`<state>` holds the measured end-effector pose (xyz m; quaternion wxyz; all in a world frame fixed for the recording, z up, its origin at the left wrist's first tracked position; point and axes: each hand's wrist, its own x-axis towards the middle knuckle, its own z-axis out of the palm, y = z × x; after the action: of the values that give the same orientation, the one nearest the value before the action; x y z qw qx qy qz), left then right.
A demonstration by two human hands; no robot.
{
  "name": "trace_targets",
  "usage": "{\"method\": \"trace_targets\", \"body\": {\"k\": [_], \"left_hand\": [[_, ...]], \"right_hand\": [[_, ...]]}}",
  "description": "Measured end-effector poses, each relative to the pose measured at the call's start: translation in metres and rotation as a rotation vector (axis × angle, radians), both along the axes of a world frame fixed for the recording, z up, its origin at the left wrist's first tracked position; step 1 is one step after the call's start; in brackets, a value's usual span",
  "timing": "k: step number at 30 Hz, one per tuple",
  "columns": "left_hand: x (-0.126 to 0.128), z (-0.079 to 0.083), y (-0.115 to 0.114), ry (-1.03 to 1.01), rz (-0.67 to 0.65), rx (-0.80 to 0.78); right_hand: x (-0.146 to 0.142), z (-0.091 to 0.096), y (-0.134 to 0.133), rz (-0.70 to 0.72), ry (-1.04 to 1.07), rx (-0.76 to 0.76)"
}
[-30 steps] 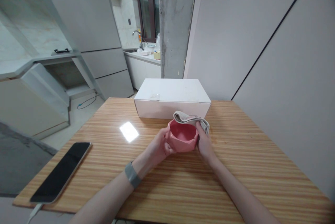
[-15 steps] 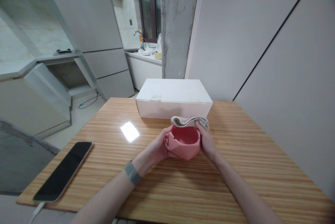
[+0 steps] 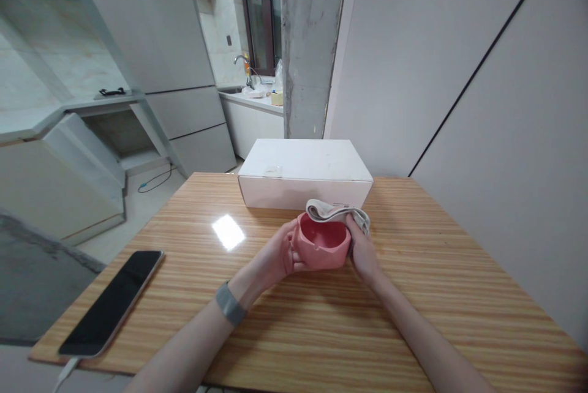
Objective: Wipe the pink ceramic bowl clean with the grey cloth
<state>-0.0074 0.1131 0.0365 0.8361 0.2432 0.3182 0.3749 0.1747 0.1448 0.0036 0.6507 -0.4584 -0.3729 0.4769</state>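
Bracing faceted pink bowl (image 3: 324, 257) over wood-grain surface (image 3: 459, 295), inside its edges: L hand (image 3: 281, 252) grips side, prob. f/ stability; R hand (image 3: 362, 253) pinches folded grey cloth (image 3: 325, 211) at rim.

Bright, cool indoor light falls fairly evenly, leaving a hard white glare (image 3: 228, 232) on the table (image 3: 459, 295) toward its far left corner and soft shadows beneath the hands (image 3: 278, 252). Wide-angle distortion stretches the table's near corners; background details look slightly soft.
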Motion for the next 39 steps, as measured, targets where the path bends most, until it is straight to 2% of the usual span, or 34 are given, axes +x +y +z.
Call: {"method": "trace_targets", "body": {"k": [5, 10, 16, 21, 24, 27, 30, 35, 39], "left_hand": [[-0.007, -0.004, 0.002, 0.064, -0.11, 0.046], [-0.011, -0.012, 0.007, 0.014, -0.129, 0.034], [-0.006, -0.016, 0.005, -0.021, -0.012, 0.044], [0.008, -0.013, -0.001, -0.026, 0.129, 0.036], [0.011, -0.01, -0.003, -0.063, 0.178, 0.062], [0.007, -0.006, -0.002, -0.094, 0.127, 0.011], [-0.001, -0.002, 0.001, -0.086, 0.063, -0.053], [-0.006, -0.005, 0.003, -0.042, -0.04, 0.006], [-0.005, -0.01, 0.004, -0.045, -0.028, 0.043]], "right_hand": [[0.005, -0.005, 0.007, 0.114, 0.03, -0.033], [0.001, -0.006, 0.004, 0.154, 0.046, -0.042], [-0.004, -0.003, 0.0, 0.061, 0.034, -0.008], [-0.016, 0.007, -0.013, -0.086, -0.044, 0.027], [-0.02, 0.009, -0.017, -0.107, -0.065, 0.057], [-0.017, 0.006, -0.013, -0.092, -0.058, 0.063], [-0.009, 0.003, -0.005, -0.013, 0.01, 0.047], [-0.003, 0.004, 0.001, 0.085, 0.083, 0.02], [-0.003, 0.003, 0.002, 0.104, 0.069, 0.014]]}}
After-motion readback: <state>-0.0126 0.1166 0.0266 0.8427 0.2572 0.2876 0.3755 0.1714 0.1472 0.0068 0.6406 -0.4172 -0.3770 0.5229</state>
